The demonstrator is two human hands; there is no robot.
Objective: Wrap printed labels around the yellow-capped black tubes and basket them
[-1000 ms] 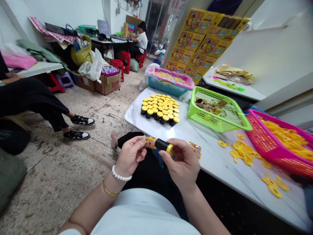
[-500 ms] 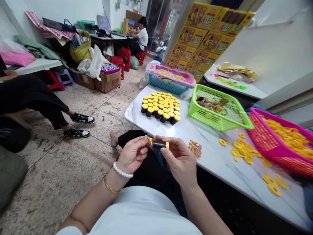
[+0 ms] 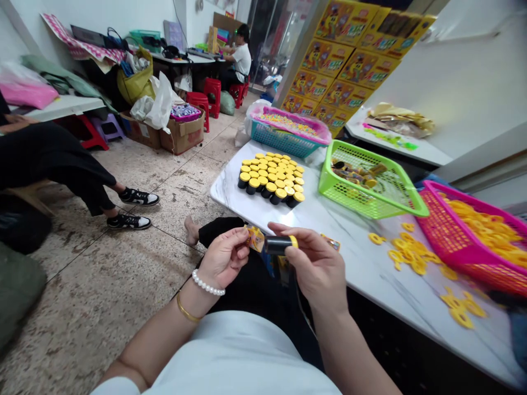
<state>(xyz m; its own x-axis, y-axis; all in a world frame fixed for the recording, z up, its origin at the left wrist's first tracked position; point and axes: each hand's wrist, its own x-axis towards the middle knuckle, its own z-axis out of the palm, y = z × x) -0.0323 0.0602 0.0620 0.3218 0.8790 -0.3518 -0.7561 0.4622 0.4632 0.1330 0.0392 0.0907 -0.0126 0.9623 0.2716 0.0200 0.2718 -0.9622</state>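
Observation:
Between thumb and fingers my left hand (image 3: 228,257) pinches a small printed orange sticker sheet (image 3: 255,239). My right hand (image 3: 317,263) grips a black bottle (image 3: 276,245) by its yellow-capped end, and the bottle lies sideways above my lap. Its dark end is close to the sheet; whether the two touch I cannot tell. More printed sheets (image 3: 332,242) rest on the table edge, partly hidden behind my right hand. Farther back on the table, several upright black bottles with yellow caps (image 3: 272,176) stand packed together.
A green basket (image 3: 370,203) with wrapped bottles stands on the marble-patterned table (image 3: 370,263). To the right, a pink basket (image 3: 453,236) holds yellow ring-like pieces, with loose ones (image 3: 411,255) beside it. A teal basket (image 3: 284,140) is at the back. A person's legs (image 3: 61,159) are at left.
My right hand has moved right with the black bottle, away from my left hand. More of the printed sheet now shows, while my left hand stays almost in place.

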